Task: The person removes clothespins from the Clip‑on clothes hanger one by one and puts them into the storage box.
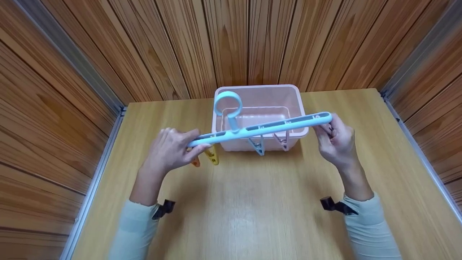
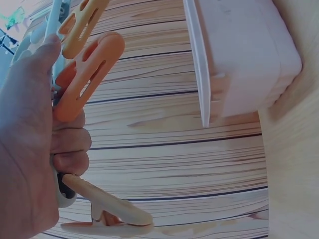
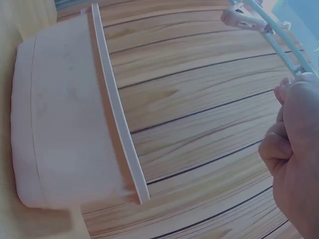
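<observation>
A light blue clip hanger (image 1: 267,127) with a round hook spans between both hands, its right end higher in the head view. The left hand (image 1: 171,150) grips its left end, thumb along the near side. At the other end the right hand (image 1: 335,141) holds the bar with curled fingers. Below the bar hang a yellow clip (image 1: 212,156), a blue clip (image 1: 257,146) and a pink clip (image 1: 282,141). An orange clip (image 2: 89,77) is close by the left fingers, and a pale clip (image 2: 109,209) sticks out below that fist.
Behind the hanger, a pale pink plastic basket (image 1: 260,145) stands on the wooden table (image 1: 238,202), near the back wall. Wood-plank panels (image 1: 231,43) with metal edge rails enclose the table at the back and sides.
</observation>
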Tool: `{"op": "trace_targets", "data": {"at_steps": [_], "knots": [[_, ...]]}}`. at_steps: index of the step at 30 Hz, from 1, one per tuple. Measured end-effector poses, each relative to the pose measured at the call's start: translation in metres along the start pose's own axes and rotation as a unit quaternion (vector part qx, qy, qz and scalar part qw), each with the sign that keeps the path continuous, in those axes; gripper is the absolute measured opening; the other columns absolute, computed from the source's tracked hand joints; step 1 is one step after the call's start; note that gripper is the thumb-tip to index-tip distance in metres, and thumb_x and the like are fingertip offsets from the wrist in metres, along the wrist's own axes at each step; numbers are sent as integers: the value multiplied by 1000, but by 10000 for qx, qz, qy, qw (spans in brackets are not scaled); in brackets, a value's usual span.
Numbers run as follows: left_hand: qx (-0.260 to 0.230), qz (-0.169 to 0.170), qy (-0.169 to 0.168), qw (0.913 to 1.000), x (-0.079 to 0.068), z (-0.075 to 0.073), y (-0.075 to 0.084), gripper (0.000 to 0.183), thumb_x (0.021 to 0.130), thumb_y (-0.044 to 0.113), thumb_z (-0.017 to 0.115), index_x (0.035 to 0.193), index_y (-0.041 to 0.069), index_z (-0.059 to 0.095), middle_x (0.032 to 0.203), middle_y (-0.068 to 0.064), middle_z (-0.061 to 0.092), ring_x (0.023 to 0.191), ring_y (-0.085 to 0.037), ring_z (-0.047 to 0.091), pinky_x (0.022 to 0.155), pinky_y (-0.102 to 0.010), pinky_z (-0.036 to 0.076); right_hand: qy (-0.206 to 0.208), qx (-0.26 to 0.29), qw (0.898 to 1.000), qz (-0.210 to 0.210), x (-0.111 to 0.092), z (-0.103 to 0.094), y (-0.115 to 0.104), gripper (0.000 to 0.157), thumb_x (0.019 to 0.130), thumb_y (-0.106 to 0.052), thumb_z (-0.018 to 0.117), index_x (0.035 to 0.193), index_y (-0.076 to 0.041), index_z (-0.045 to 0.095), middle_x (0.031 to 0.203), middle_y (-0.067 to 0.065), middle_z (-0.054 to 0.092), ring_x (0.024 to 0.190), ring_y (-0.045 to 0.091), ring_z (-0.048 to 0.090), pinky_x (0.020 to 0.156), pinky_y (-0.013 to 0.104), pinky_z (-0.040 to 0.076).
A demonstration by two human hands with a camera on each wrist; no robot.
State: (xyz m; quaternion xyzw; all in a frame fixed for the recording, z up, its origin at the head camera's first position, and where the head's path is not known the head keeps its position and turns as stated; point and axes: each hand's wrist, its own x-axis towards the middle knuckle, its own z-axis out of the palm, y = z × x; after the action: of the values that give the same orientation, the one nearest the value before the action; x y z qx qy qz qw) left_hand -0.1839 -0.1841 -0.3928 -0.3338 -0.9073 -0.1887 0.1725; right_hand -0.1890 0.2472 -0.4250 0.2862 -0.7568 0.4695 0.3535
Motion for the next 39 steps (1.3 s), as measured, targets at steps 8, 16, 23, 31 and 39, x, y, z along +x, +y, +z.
{"op": "trace_targets", "data": {"at_steps": [8, 16, 23, 31, 39], "knots": [[1278, 1053, 1622, 9728, 2, 10, -5, 63, 118, 62, 38, 93, 9, 61, 56, -3, 53, 43, -14, 34, 45, -23, 25, 122, 2408, 9703, 184, -4, 10, -9, 22, 111, 1, 65, 105, 21, 59, 67, 8, 36, 48, 11, 33, 45, 21, 26], [1703, 1558, 2381, 9434, 3, 20, -13, 60, 119, 57, 44, 90, 7, 59, 60, -7, 60, 41, -19, 50, 39, -27, 43, 565, 2626, 9632, 27, -6, 17, -15, 27, 111, 0, 65, 112, 26, 59, 69, 6, 46, 48, 10, 34, 46, 19, 27], [1427, 1606, 2067, 9545, 0, 14, -17, 56, 119, 55, 43, 94, 8, 59, 61, -8, 63, 40, -20, 52, 40, -27, 44, 845, 171, 9962, -146, -6, 7, -10, 25, 108, -3, 71, 111, 21, 65, 81, 2, 64, 65, 2, 41, 67, 6, 35], [1037, 956, 1444, 9794, -2, 10, -19, 65, 117, 65, 38, 95, 9, 62, 58, -6, 58, 41, -18, 41, 42, -25, 33, 70, -217, 9995, -233, 3, 1, -3, 19, 99, 18, 68, 117, 18, 65, 76, 17, 57, 66, 5, 41, 68, 5, 37], [-867, -1124, 1294, 9814, -10, 8, -26, 29, 106, 24, 72, 89, 1, 66, 61, -10, 59, 51, -9, 50, 48, -14, 30, -812, 2285, 9538, 1774, 0, -9, 8, 11, 109, 14, 56, 119, 14, 61, 71, -10, 49, 48, 9, 36, 43, 28, 24]]}}
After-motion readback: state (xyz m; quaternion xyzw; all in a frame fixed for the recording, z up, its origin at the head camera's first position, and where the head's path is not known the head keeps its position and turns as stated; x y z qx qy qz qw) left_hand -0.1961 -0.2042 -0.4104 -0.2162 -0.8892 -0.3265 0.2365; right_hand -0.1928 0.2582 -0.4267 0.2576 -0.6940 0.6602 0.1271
